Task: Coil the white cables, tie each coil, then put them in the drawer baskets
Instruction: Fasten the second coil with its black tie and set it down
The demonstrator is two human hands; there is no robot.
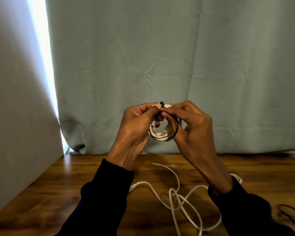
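Hanging behind both hands, a pale green fabric curtain (160, 57) fills the background above a brown wooden tabletop (58, 193). Below the fingers a loose white flat cable (175, 195) sprawls across the wood. Between the hands, raised above the table, sits a small coiled white cable (158, 135) with a thin black tie band (175, 129) looped round it. The left hand (134, 126) curls its fingers round the coil's left side; the right hand (192, 128) pinches the band at the coil's top. More black bands (289, 213) lie at the right edge, partly cut off.
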